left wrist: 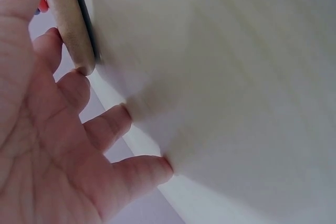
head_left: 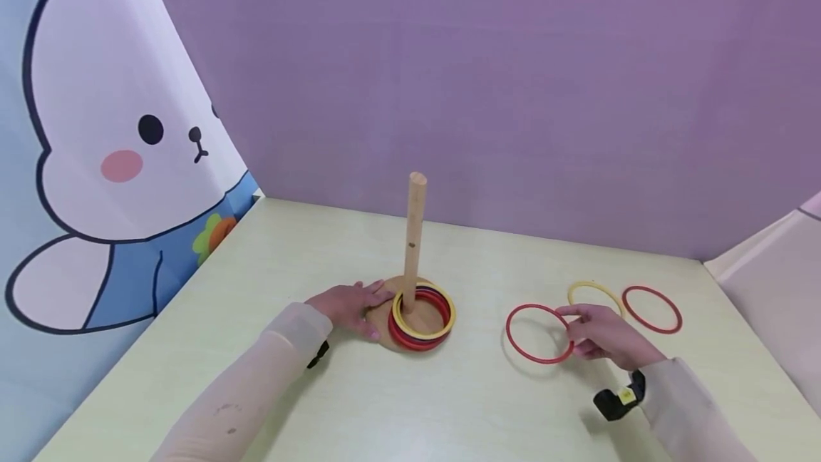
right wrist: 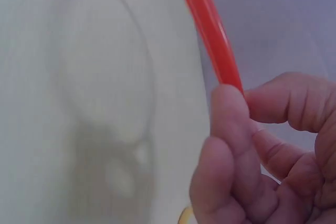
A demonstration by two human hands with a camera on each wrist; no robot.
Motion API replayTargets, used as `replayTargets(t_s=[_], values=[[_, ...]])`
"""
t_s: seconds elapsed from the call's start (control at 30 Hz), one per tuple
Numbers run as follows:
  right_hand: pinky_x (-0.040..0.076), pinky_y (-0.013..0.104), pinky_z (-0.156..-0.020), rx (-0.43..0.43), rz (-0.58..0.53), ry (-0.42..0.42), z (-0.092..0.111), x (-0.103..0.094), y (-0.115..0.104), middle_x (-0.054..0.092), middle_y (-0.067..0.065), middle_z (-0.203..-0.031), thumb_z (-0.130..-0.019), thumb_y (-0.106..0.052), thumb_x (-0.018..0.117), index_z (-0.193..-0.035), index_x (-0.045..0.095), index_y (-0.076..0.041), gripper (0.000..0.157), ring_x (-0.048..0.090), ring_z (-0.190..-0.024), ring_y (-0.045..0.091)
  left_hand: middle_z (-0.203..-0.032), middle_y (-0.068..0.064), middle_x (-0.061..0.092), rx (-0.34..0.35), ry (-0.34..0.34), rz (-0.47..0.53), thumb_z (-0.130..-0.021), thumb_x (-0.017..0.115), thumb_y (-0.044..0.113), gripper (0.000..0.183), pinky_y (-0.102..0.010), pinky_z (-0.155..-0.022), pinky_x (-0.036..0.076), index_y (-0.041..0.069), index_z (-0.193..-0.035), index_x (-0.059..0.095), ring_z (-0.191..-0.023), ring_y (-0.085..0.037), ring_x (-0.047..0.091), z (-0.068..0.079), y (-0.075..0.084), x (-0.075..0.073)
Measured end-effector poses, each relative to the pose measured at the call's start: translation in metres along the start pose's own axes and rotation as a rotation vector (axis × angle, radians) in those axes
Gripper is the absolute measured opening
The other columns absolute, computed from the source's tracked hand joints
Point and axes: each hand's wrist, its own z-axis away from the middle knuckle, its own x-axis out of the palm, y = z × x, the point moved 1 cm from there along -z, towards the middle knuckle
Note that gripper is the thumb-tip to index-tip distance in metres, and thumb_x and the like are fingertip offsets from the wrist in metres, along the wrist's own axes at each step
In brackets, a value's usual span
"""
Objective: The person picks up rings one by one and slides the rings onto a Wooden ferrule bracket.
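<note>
A wooden peg [head_left: 415, 234] stands upright on a round wooden base [head_left: 380, 321]. Around its foot lie stacked rings, with a yellow ring [head_left: 453, 309] on top, a dark one partly hidden below it and red ones [head_left: 420, 347] lowest. My left hand [head_left: 351, 306] touches the left edge of the base, fingers spread; in the left wrist view some fingertips [left wrist: 167, 167] meet the table. Off to the right, my right hand [head_left: 606, 334] pinches a red ring [head_left: 540, 361] between thumb and fingers. That ring is held above the table and casts a shadow.
Behind the right hand lies a loose yellow ring [head_left: 593, 284], partly covered by the hand. Beside it is another red ring [head_left: 651, 288]. The pale table [head_left: 474, 405] ends at a purple cloth [head_left: 513, 91]; a cartoon-printed cloth [head_left: 77, 91] hangs on the left.
</note>
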Motion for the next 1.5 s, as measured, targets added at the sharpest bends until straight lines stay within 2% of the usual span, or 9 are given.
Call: replayTargets(t_s=[0.23, 0.4, 0.63, 0.9, 1.2, 1.5], values=[[0.056, 0.032, -0.066, -0.041, -0.042, -0.029, -0.002, -0.001, -0.02, 0.062, 0.005, -0.083, -0.091, -0.001, 0.055, -0.138, 0.033, 0.016, 0.055, 0.062, -0.058, 0.012, -0.157, 0.004, 0.024, -0.006, -0.004, -0.006, -0.078, 0.077, 0.041, 0.083, -0.054, -0.107, 0.03, 0.03, -0.149, 0.036, -0.141, -0.037, 0.024, -0.002, 0.002, 0.001], [0.056, 0.032, -0.069, -0.106, -0.034, -0.04, -0.006, -0.004, -0.051, 0.061, 0.004, -0.088, -0.095, -0.003, 0.053, -0.141, 0.028, 0.015, 0.056, 0.064, -0.062, 0.011, -0.157, 0.002, 0.023, -0.002, -0.003, -0.024, -0.078, 0.076, 0.042, 0.083, -0.054, -0.107, 0.03, 0.028, -0.149, 0.036, -0.14, -0.038, 0.025, -0.002, 0.001, 0.001], [0.056, 0.028, -0.069, -0.164, -0.043, -0.003, -0.006, -0.006, -0.093, 0.062, 0.001, -0.086, -0.096, -0.003, 0.052, -0.143, 0.029, 0.011, 0.055, 0.065, -0.064, 0.012, -0.158, 0.002, 0.022, 0.0, -0.008, -0.023, -0.079, 0.075, 0.043, 0.083, -0.055, -0.108, 0.029, 0.028, -0.15, 0.035, -0.141, -0.038, 0.023, -0.002, 0.0, 0.001], [0.055, 0.026, -0.071, -0.277, -0.171, 0.034, 0.001, -0.001, -0.127, 0.058, 0.002, -0.089, -0.095, -0.003, 0.054, -0.144, 0.03, 0.01, 0.056, 0.064, -0.065, 0.012, -0.158, 0.003, 0.022, -0.006, -0.004, -0.002, -0.078, 0.076, 0.042, 0.083, -0.056, -0.107, 0.029, 0.029, -0.149, 0.035, -0.141, -0.037, 0.023, -0.004, 0.002, 0.0], [0.055, 0.025, -0.071, -0.377, -0.434, 0.056, 0.009, 0.008, -0.163, 0.062, 0.003, -0.088, -0.094, -0.002, 0.058, -0.145, 0.031, 0.005, 0.059, 0.065, -0.065, 0.012, -0.158, 0.002, 0.022, 0.007, -0.011, -0.028, -0.079, 0.075, 0.043, 0.083, -0.054, -0.108, 0.029, 0.029, -0.15, 0.035, -0.14, -0.039, 0.024, -0.005, -0.001, 0.0], [0.056, 0.027, -0.074, -0.401, -0.497, 0.027, 0.02, 0.022, -0.191, 0.062, 0.005, -0.088, -0.093, -0.003, 0.06, -0.147, 0.032, 0.002, 0.062, 0.067, -0.065, 0.013, -0.158, -0.002, 0.022, 0.022, -0.022, -0.035, -0.079, 0.074, 0.044, 0.084, -0.055, -0.108, 0.028, 0.024, -0.15, 0.034, -0.139, -0.041, 0.025, -0.002, 0.0, -0.001]])
